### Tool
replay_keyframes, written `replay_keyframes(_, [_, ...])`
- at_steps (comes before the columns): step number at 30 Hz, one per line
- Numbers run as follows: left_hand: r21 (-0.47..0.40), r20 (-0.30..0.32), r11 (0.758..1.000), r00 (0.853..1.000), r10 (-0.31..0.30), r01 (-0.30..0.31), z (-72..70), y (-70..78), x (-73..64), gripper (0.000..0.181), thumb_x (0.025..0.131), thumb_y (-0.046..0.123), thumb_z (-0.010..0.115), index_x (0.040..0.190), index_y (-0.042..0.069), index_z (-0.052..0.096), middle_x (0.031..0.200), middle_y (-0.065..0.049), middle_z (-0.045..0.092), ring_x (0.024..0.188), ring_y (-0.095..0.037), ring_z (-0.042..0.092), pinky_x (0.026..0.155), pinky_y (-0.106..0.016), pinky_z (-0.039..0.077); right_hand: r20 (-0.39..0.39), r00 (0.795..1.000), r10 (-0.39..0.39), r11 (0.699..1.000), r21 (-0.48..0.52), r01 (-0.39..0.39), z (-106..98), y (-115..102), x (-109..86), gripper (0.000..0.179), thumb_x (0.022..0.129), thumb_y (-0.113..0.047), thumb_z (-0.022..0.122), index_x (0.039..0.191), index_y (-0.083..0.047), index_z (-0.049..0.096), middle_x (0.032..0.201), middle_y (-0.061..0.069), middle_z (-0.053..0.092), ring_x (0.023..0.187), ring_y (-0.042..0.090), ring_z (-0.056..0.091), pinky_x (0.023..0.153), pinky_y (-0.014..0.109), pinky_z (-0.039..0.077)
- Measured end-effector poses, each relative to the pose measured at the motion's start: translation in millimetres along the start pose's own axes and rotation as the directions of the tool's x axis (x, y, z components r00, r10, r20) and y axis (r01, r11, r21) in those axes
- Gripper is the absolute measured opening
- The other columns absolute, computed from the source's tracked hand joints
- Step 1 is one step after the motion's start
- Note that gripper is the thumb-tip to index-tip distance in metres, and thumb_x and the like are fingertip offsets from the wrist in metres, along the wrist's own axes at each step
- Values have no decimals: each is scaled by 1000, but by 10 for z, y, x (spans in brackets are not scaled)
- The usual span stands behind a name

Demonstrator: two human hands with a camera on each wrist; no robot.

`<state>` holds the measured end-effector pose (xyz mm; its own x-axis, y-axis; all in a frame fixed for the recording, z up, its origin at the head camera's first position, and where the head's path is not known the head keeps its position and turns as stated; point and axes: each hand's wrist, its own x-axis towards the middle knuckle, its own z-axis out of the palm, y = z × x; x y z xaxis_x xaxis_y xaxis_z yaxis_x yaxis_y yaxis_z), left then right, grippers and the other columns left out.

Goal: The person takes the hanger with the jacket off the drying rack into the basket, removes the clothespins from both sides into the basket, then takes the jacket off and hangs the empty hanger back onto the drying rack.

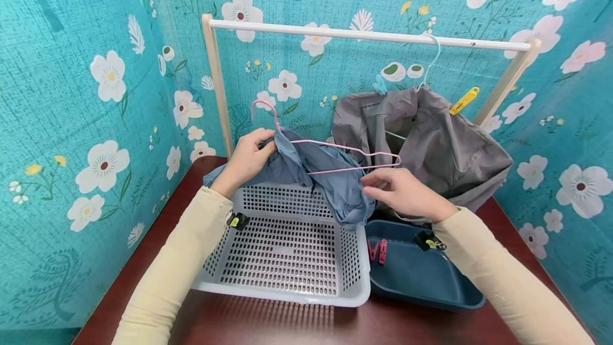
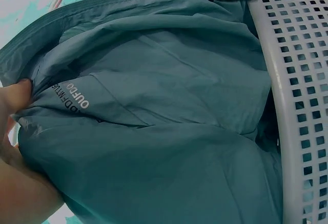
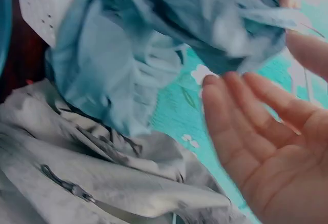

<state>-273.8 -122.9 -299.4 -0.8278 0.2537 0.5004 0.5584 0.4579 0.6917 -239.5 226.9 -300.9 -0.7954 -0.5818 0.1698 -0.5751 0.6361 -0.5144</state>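
A blue zip jacket [image 1: 342,196] hangs over the back of the white basket, bunched about a pink hanger [image 1: 399,159]. My left hand [image 1: 250,156] pinches the jacket just beside the hanger's hook; in the left wrist view the thumb [image 2: 20,95] presses the fabric next to printed lettering. The hanger's right arm sticks out bare over the jacket. At the jacket's right side is my right hand [image 1: 404,190], palm turned inward. In the right wrist view its fingers [image 3: 256,116] are extended with the thumb apart, the tips at the fabric's edge.
A grey jacket [image 1: 440,142] hangs from a light-blue hanger [image 1: 437,52] on the white rod [image 1: 306,31], with a yellow clothespin [image 1: 464,101] on its shoulder. The slotted basket [image 1: 287,296] stands beside a dark blue tub [image 1: 426,276] holding pink clothespins [image 1: 382,252].
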Motion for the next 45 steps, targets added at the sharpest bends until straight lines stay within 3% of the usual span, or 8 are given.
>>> replay_keyframes(4, [19, 26, 1000, 1000, -2, 1, -9, -11, -15, 23, 100, 19, 51, 113, 11, 67, 97, -5, 58, 78, -20, 47, 68, -36, 37, -166, 982, -86, 996, 12, 89, -116, -18, -33, 15, 93, -15, 62, 105, -9, 71, 91, -2, 67, 73, 11, 59, 63, 27, 49])
replay_keyframes(8, [29, 46, 999, 999, 14, -15, -14, -13, -26, 21, 99, 18, 52, 109, 11, 68, 95, -4, 58, 76, -19, 47, 66, -35, 37, -347, 924, -160, 985, 10, 174, -184, -21, -40, 13, 90, -5, 64, 99, -10, 72, 88, 0, 65, 67, 10, 53, 58, 23, 43])
replay_keyframes(11, [38, 60, 998, 997, 40, -43, -15, -8, -34, 20, 99, 17, 53, 108, 11, 69, 93, -4, 59, 72, -19, 46, 63, -35, 36, -401, 898, -179, 983, -35, 180, -204, 12, -14, 17, 90, -3, 64, 105, -8, 70, 98, 2, 64, 75, 9, 53, 64, 25, 43])
replay_keyframes(16, [41, 89, 995, 993, 81, -85, -1, 33, -40, 19, 98, 15, 54, 108, 10, 70, 95, -3, 61, 71, -18, 46, 63, -34, 36, -272, 958, -89, 996, -26, 86, -186, 150, 24, 22, 95, -14, 59, 114, -5, 65, 103, 4, 62, 84, 14, 56, 69, 27, 45])
replay_keyframes(21, [58, 127, 994, 988, 88, -96, 40, 103, -37, 18, 98, 12, 54, 106, 9, 69, 95, -3, 62, 68, -18, 45, 62, -34, 37, -96, 995, -24, 1000, -19, 23, -141, 230, 35, 19, 97, -25, 55, 95, -10, 68, 79, 0, 61, 64, 15, 52, 58, 29, 42])
replay_keyframes(28, [65, 128, 996, 990, 53, -62, 94, 187, -30, 16, 98, 10, 52, 105, 7, 66, 99, -5, 62, 71, -18, 47, 64, -34, 39, -23, 993, -119, 993, -12, 119, -110, 267, 54, 19, 98, -20, 54, 82, -15, 63, 74, -4, 59, 65, 12, 55, 60, 29, 46])
replay_keyframes(37, [44, 104, 999, 995, -3, -1, 64, 143, -14, 19, 101, 16, 46, 108, 11, 63, 71, -5, 47, 55, -20, 36, 56, -32, 33, -91, 986, -139, 990, -4, 139, -154, 373, -4, 19, 98, -13, 53, 85, -14, 67, 75, -2, 64, 65, 11, 58, 60, 27, 49])
replay_keyframes(45, [55, 115, 998, 992, -46, 40, -31, 30, -78, 19, 103, 19, 41, 104, 13, 59, 69, -7, 43, 54, -22, 34, 56, -34, 32, -146, 976, -164, 986, -53, 158, -240, 461, -89, 19, 98, -11, 53, 87, -12, 68, 75, 0, 67, 63, 14, 60, 57, 26, 50])
